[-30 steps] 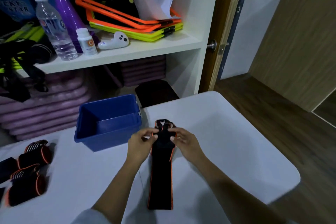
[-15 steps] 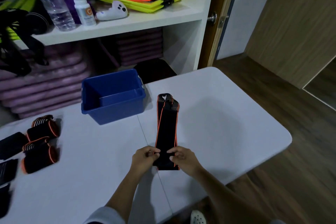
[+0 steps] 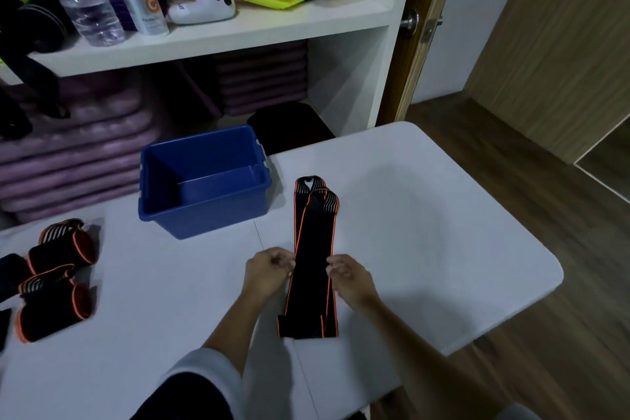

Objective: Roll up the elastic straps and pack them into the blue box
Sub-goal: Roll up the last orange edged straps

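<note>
**Strap flat, both hands at mid-length, roll not started**

Our left hand [image 3: 267, 269] and right hand [image 3: 349, 278] sit either side of the elastic strap [image 3: 312, 249]. Fingers are curled in on its long orange-trimmed edges and look to pinch them, left edge and right edge. It's a bit blurred, so we can't confirm how firm the pinch is.

The strap lies flat on the white table [image 3: 443, 232], running near to far, just right of the blue box [image 3: 204, 218] and not touching it. It looks like two layers, slightly fanned at the far striped end.

Handling, our read:
- light, soft, stretchy; no stiffness to hold a shape
- layers will likely skew or a roll spring open if released
- best hold is at one end, thumbs on top and fingers under, rolling with light tension
- keep the edges aligned as we go

The box looks empty. The rolled straps [image 3: 58, 280] lie on the far-left side of the table, well apart from it.

Versus the earlier frames:
- 1.0 s ago our hands were at the strap's far end
- 0.5 s ago they were at the near end
- now they're mid-length and the near end lies free
- the box and the rolls haven't moved
</note>
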`<move>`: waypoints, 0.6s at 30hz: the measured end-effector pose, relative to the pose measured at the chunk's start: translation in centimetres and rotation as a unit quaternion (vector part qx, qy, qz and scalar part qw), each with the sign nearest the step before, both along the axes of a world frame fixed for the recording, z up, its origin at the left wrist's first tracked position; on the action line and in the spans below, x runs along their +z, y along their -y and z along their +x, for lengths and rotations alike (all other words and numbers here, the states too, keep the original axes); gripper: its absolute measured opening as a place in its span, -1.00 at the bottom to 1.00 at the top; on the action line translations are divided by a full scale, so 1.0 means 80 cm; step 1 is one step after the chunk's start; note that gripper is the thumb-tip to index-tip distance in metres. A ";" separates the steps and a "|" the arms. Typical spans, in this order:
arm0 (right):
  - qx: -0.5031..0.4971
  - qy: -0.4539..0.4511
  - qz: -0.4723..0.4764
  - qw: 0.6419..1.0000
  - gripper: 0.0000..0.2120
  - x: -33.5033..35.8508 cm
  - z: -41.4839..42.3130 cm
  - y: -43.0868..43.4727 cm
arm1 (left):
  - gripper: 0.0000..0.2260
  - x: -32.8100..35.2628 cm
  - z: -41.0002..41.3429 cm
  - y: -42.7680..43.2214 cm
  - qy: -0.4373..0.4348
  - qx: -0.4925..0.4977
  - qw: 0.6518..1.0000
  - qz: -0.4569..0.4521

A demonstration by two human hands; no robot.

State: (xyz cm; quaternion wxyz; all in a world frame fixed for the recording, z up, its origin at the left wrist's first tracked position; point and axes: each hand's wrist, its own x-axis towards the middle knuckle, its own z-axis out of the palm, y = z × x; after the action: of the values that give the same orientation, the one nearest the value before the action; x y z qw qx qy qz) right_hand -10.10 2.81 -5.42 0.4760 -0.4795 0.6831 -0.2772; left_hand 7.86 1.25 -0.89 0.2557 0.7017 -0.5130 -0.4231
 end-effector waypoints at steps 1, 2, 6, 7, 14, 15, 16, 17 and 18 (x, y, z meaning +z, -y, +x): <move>-0.013 -0.008 -0.006 1.000 -0.75 -0.001 -0.002 0.015 | -0.87 0.001 -0.006 0.017 0.006 0.005 1.000 -0.021; -0.022 -0.024 -0.014 0.999 -0.69 0.001 -0.004 0.030 | -0.85 0.002 -0.012 0.034 0.011 0.008 0.999 -0.040; -0.066 -0.053 -0.066 0.994 -0.43 0.000 -0.011 0.095 | -0.71 -0.006 -0.038 0.097 0.006 0.004 0.996 -0.083; -0.073 -0.051 -0.086 0.992 -0.43 -0.002 -0.012 0.110 | -0.68 -0.010 -0.044 0.110 0.007 -0.001 0.995 -0.095; -0.064 0.015 -0.131 0.989 -0.68 -0.016 -0.012 0.178 | -0.73 -0.037 -0.069 0.165 -0.022 0.029 0.992 -0.124; -0.065 0.020 -0.140 0.988 -0.72 -0.019 -0.010 0.184 | -0.75 -0.039 -0.071 0.171 -0.030 0.048 0.991 -0.121; -0.068 0.020 -0.148 0.986 -0.75 -0.021 -0.008 0.188 | -0.76 -0.041 -0.072 0.177 -0.033 0.065 0.990 -0.118; -0.074 0.021 -0.153 0.985 -0.78 -0.023 -0.006 0.193 | -0.78 -0.042 -0.072 0.182 -0.030 0.075 0.990 -0.116; -0.079 0.020 -0.158 0.984 -0.80 -0.024 -0.004 0.198 | -0.79 -0.044 -0.072 0.187 -0.023 0.077 0.990 -0.114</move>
State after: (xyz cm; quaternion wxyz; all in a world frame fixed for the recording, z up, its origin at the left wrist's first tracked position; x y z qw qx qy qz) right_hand -10.42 -13.02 -7.37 0.3842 -0.4873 0.6569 -0.4282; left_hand 2.10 -13.75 -4.41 0.3778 0.6954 -0.4962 -0.3569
